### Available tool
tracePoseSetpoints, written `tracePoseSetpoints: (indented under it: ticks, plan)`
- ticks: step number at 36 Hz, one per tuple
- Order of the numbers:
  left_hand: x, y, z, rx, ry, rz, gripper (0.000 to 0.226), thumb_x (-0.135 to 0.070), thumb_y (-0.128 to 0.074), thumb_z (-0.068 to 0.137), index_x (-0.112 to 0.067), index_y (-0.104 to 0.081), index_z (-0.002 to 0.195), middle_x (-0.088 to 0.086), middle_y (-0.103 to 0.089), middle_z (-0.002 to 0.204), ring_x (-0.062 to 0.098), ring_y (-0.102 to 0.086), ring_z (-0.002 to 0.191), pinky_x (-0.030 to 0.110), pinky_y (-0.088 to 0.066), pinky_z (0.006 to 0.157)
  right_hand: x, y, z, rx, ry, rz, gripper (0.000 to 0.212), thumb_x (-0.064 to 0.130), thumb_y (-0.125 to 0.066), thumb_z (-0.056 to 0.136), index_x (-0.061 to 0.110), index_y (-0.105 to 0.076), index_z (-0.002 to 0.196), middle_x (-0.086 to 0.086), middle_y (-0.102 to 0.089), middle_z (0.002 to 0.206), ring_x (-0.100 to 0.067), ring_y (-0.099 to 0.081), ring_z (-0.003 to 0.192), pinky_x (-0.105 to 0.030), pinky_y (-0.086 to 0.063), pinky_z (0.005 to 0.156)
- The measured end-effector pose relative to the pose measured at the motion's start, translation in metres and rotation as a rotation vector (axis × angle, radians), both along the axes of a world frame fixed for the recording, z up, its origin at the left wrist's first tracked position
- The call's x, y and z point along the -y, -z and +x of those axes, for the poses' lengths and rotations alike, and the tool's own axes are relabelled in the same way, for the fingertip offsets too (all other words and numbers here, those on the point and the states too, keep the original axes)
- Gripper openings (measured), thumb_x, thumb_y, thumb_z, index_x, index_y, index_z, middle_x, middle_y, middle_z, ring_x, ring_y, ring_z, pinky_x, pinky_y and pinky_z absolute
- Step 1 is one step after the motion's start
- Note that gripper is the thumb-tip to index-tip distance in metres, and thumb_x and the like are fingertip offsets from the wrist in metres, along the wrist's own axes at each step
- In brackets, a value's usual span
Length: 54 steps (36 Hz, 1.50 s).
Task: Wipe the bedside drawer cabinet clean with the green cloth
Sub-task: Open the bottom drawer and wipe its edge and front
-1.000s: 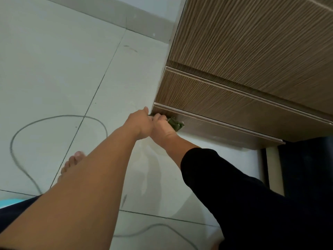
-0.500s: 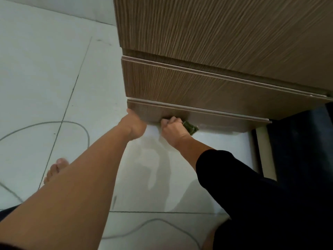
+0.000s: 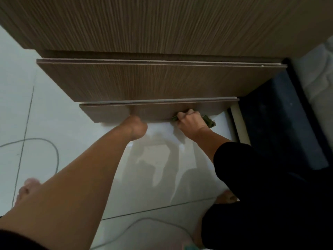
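The right hand is closed tight around a green cloth. It presses the cloth on the lowest drawer of the brown cabinet, near the drawer's right end and low on its front. A bit of cloth sticks out past the hand on the right.

The left hand is at the bottom edge of the same drawer, near the middle. Its fingers go under the edge, so I cannot tell if they are curled or flat.

This looks like wiping the drawer front clean.

What could go wrong? If the drawer slides in, the hidden left fingers could get pinched under it. If the right hand pushes too hard, the drawer could move and the cloth could slip off the right end. The white floor looks shiny below the hands, maybe wet, so a bare foot could slip. A thin cable lies on the floor by that foot and could catch it.
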<state>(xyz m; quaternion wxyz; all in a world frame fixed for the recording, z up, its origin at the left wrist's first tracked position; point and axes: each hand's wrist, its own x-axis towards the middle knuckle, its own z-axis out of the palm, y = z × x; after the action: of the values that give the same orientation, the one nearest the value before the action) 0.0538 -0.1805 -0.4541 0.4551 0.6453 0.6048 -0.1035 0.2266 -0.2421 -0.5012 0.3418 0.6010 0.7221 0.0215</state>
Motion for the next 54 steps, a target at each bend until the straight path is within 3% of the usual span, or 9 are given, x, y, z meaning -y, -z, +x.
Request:
tracePoseSetpoints:
  ticks: [10, 24, 29, 34, 37, 40, 45, 49, 54]
  plan:
    - [0.004, 0.010, 0.030, -0.017, 0.069, 0.024, 0.035, -0.009, -0.040, 0.092, 0.007, -0.055, 0.120, 0.026, -0.055, 0.125, 0.039, -0.053, 0.114, 0.037, -0.044, 0.093, 0.018, 0.000, 0.041, 0.009, 0.173, 0.033, 0.032, 0.011, -0.035, 0.098, 0.010, -0.057, 0.121, -0.010, -0.049, 0.117, -0.033, -0.053, 0.098, -0.035, -0.038, 0.063]
    - [0.010, 0.017, 0.064, -0.038, 0.173, 0.067, 0.035, -0.010, -0.040, 0.091, 0.003, -0.055, 0.119, 0.024, -0.055, 0.123, 0.039, -0.053, 0.111, 0.037, -0.044, 0.091, 0.037, -0.013, 0.087, 0.060, 0.352, 0.032, 0.032, 0.015, -0.039, 0.098, 0.016, -0.054, 0.126, -0.009, -0.050, 0.118, -0.032, -0.055, 0.103, -0.038, -0.050, 0.074]
    - [0.012, 0.017, 0.067, -0.039, 0.192, 0.065, 0.037, -0.009, -0.039, 0.091, 0.002, -0.052, 0.124, 0.023, -0.053, 0.126, 0.039, -0.052, 0.113, 0.040, -0.045, 0.093, 0.047, -0.007, 0.097, 0.051, 0.648, 0.037, 0.029, 0.015, -0.039, 0.098, 0.012, -0.056, 0.121, -0.011, -0.057, 0.115, -0.026, -0.059, 0.101, -0.035, -0.047, 0.069]
    - [0.010, 0.019, 0.066, -0.036, 0.194, 0.057, 0.038, -0.010, -0.039, 0.091, 0.000, -0.051, 0.125, 0.022, -0.053, 0.129, 0.038, -0.051, 0.116, 0.039, -0.043, 0.095, 0.045, -0.001, 0.107, -0.473, 1.408, 0.176, 0.035, 0.020, -0.047, 0.096, 0.007, -0.050, 0.128, -0.013, -0.051, 0.135, -0.028, -0.051, 0.122, -0.034, -0.045, 0.095]
    - [0.010, 0.017, 0.065, -0.028, 0.194, 0.047, 0.042, -0.009, -0.039, 0.092, -0.002, -0.047, 0.132, 0.020, -0.047, 0.138, 0.038, -0.046, 0.123, 0.039, -0.039, 0.103, 0.036, 0.009, 0.111, -1.117, 2.054, 0.491, 0.027, 0.029, -0.042, 0.093, 0.014, -0.064, 0.093, -0.017, -0.063, 0.118, -0.026, -0.068, 0.080, -0.038, -0.055, 0.073]
    - [0.009, 0.016, 0.063, -0.009, 0.193, 0.040, 0.041, -0.009, -0.038, 0.092, -0.002, -0.049, 0.130, 0.020, -0.049, 0.136, 0.038, -0.047, 0.122, 0.039, -0.039, 0.102, 0.028, 0.010, 0.109, -1.621, 2.223, 0.785, 0.033, 0.022, -0.034, 0.097, 0.008, -0.058, 0.077, -0.018, -0.067, 0.096, -0.026, -0.063, 0.070, -0.038, -0.055, 0.079]
    - [0.007, 0.011, 0.056, -0.013, 0.190, 0.031, 0.046, -0.009, -0.039, 0.094, -0.001, -0.041, 0.139, 0.019, -0.039, 0.146, 0.036, -0.038, 0.133, 0.036, -0.033, 0.107, 0.005, 0.001, 0.082, -1.822, 2.183, 0.863, 0.026, 0.012, -0.033, 0.098, 0.007, -0.058, 0.090, -0.015, -0.063, 0.088, -0.028, -0.064, 0.077, -0.043, -0.054, 0.085]
    - [0.001, 0.008, 0.041, -0.026, 0.186, 0.037, 0.043, -0.008, -0.040, 0.093, 0.001, -0.047, 0.134, 0.021, -0.045, 0.141, 0.037, -0.042, 0.130, 0.037, -0.035, 0.107, -0.009, 0.015, 0.063, -1.770, 2.209, 0.846, 0.019, 0.013, -0.035, 0.096, 0.010, -0.054, 0.093, -0.014, -0.059, 0.093, -0.027, -0.059, 0.072, -0.039, -0.052, 0.071]
    - [-0.007, -0.001, 0.011, -0.093, 0.151, 0.063, 0.032, -0.007, -0.040, 0.092, 0.004, -0.058, 0.117, 0.025, -0.057, 0.122, 0.040, -0.053, 0.112, 0.039, -0.044, 0.093, -0.023, 0.028, 0.022, -1.754, 2.205, 0.727, 0.034, 0.018, -0.036, 0.096, 0.008, -0.054, 0.069, -0.013, -0.057, 0.069, -0.024, -0.056, 0.058, -0.034, -0.051, 0.064]
